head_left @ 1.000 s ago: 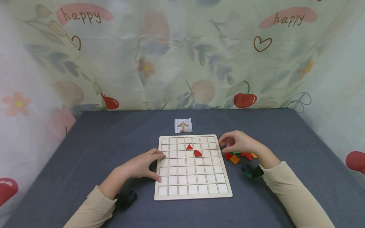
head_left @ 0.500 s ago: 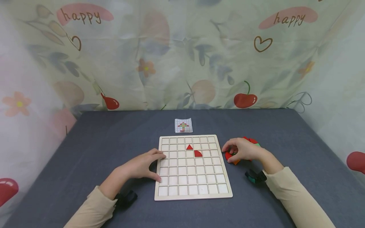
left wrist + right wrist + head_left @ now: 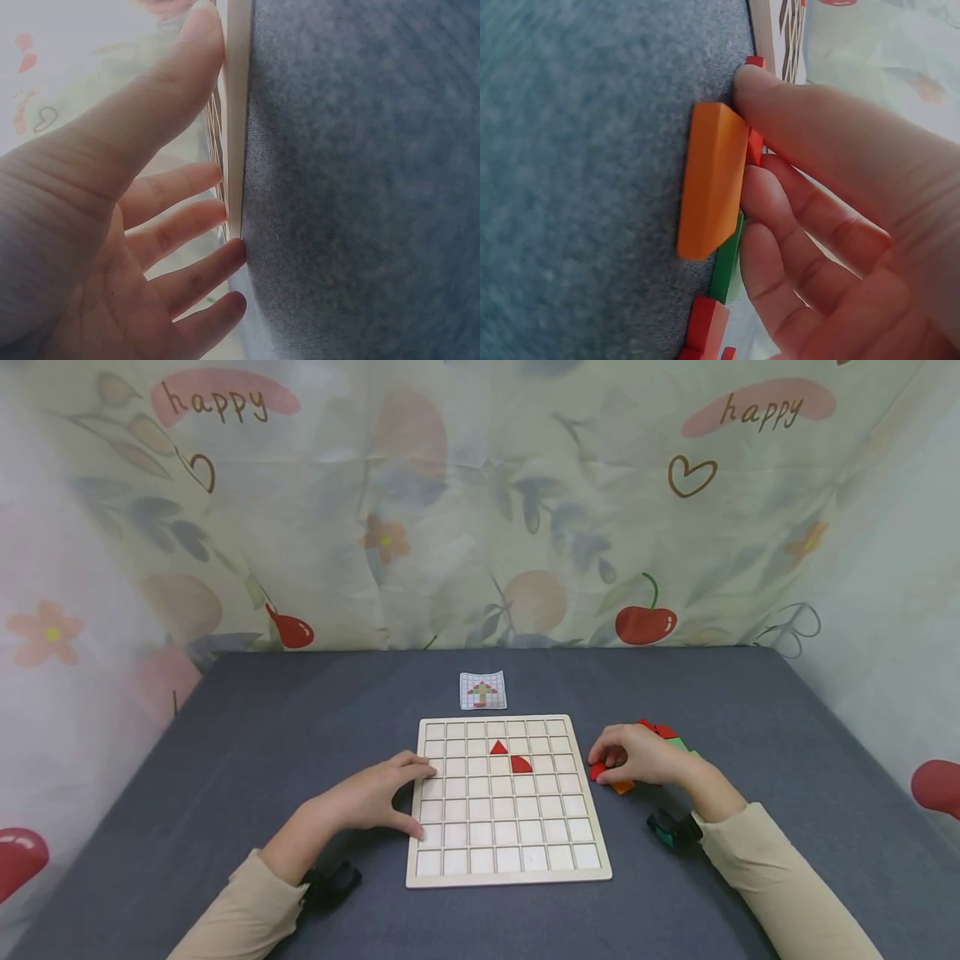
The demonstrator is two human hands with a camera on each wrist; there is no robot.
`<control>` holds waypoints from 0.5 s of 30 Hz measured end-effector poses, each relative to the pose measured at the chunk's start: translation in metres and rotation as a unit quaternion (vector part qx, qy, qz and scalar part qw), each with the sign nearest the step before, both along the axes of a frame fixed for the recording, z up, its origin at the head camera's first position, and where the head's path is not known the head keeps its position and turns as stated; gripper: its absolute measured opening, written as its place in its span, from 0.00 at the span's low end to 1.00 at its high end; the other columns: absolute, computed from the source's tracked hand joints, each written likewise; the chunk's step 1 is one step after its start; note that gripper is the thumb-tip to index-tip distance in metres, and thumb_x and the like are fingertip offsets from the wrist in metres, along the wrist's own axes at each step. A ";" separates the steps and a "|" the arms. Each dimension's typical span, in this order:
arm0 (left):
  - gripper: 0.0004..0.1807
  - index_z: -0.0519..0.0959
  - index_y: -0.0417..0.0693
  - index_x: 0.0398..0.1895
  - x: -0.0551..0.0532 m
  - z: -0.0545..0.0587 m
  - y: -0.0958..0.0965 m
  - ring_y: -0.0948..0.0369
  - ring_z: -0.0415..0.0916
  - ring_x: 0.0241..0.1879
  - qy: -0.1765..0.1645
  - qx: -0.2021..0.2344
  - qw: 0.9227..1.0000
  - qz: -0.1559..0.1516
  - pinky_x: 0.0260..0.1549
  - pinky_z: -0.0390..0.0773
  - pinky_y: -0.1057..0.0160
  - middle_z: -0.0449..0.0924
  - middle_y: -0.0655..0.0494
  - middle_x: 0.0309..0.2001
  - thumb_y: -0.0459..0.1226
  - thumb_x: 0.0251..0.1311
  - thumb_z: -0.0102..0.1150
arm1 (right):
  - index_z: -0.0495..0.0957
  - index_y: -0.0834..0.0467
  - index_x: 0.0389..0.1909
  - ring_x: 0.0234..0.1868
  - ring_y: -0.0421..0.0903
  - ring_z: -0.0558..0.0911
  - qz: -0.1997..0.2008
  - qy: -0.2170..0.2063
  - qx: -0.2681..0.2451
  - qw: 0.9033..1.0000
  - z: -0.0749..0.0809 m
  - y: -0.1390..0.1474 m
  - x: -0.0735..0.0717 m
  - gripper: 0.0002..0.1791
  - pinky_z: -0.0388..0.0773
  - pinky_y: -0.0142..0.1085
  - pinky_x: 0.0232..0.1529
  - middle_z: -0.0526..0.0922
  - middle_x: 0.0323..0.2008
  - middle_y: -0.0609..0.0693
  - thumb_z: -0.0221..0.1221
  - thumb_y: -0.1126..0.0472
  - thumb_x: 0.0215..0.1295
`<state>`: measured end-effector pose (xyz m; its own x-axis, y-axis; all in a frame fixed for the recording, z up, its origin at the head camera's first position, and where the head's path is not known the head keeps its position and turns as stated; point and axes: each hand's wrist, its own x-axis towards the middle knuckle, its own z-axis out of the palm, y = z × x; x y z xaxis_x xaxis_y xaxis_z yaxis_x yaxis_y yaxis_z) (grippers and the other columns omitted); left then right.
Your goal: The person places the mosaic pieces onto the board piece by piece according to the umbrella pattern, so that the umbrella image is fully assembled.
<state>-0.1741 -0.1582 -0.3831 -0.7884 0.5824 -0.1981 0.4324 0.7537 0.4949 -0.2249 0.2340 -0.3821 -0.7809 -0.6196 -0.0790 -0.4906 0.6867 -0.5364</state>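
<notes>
My left hand [image 3: 375, 789] rests with spread fingers along the left edge of a pale wooden grid board [image 3: 508, 878]. In the left wrist view, the thumb [image 3: 169, 94] lies against the board's rim [image 3: 237, 112]. On the board sit a red triangle [image 3: 498, 748] and a red quarter-circle piece [image 3: 521, 765]. Right of the board, my right hand [image 3: 641, 753] pinches a red block [image 3: 597, 771] low over the pile. Thumb and fingers hide most of that block. An orange block [image 3: 712, 180] lies close beside the thumb, with a green block [image 3: 726, 259] behind it.
Behind the board lies a small pattern card [image 3: 482, 691] with a coloured figure on a grid. More red blocks [image 3: 662, 731] and a green block [image 3: 677, 742] lie partly hidden beyond the right hand. Dark grey cloth [image 3: 315, 710] covers the table.
My right hand has moved from the board's right edge right and nearer to me, down into the pile of blocks, its fingertips now at a red block. The left hand stays put.
</notes>
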 end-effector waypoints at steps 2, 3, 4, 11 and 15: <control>0.45 0.66 0.43 0.64 0.000 0.000 0.000 0.52 0.65 0.62 -0.002 -0.001 1.000 0.001 0.59 0.68 0.50 0.64 0.47 0.63 0.54 0.42 0.70 | 0.82 0.56 0.34 0.31 0.34 0.76 0.000 0.002 0.001 1.000 0.000 0.000 0.000 0.08 0.76 0.28 0.36 0.78 0.32 0.46 0.67 0.62 0.52; 0.46 0.66 0.43 0.64 0.000 0.000 0.000 0.52 0.65 0.62 -0.003 -0.001 1.000 0.002 0.59 0.68 0.50 0.64 0.47 0.63 0.54 0.42 0.70 | 0.82 0.57 0.34 0.30 0.34 0.75 0.001 0.002 0.001 1.000 0.000 0.000 0.001 0.08 0.76 0.28 0.35 0.78 0.32 0.47 0.67 0.62 0.53; 0.46 0.66 0.43 0.64 0.000 0.000 0.000 0.52 0.65 0.62 -0.003 -0.001 1.000 0.002 0.59 0.68 0.50 0.64 0.47 0.63 0.54 0.42 0.70 | 0.82 0.57 0.34 0.30 0.33 0.75 0.003 0.003 0.000 1.000 0.000 0.000 0.001 0.08 0.76 0.28 0.35 0.78 0.32 0.47 0.67 0.62 0.53; 0.45 0.66 0.43 0.64 0.000 0.000 0.001 0.52 0.65 0.63 -0.002 0.000 1.000 -0.001 0.59 0.67 0.50 0.63 0.47 0.63 0.54 0.42 0.70 | 0.81 0.57 0.35 0.28 0.33 0.75 0.003 0.007 -0.015 1.000 0.000 0.002 0.000 0.08 0.75 0.27 0.32 0.78 0.31 0.48 0.66 0.60 0.55; 0.45 0.66 0.43 0.64 0.000 0.000 0.001 0.52 0.65 0.62 -0.001 -0.001 1.000 0.000 0.59 0.68 0.50 0.64 0.47 0.63 0.54 0.42 0.70 | 0.81 0.57 0.38 0.28 0.33 0.75 -0.005 0.018 -0.018 1.000 0.001 0.003 0.001 0.10 0.75 0.27 0.32 0.77 0.31 0.48 0.64 0.58 0.57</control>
<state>-0.1741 -0.1577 -0.3827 -0.7880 0.5818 -0.2013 0.4310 0.7549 0.4943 -0.2243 0.2368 -0.3812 -0.7887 -0.6141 -0.0286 -0.5036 0.6721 -0.5429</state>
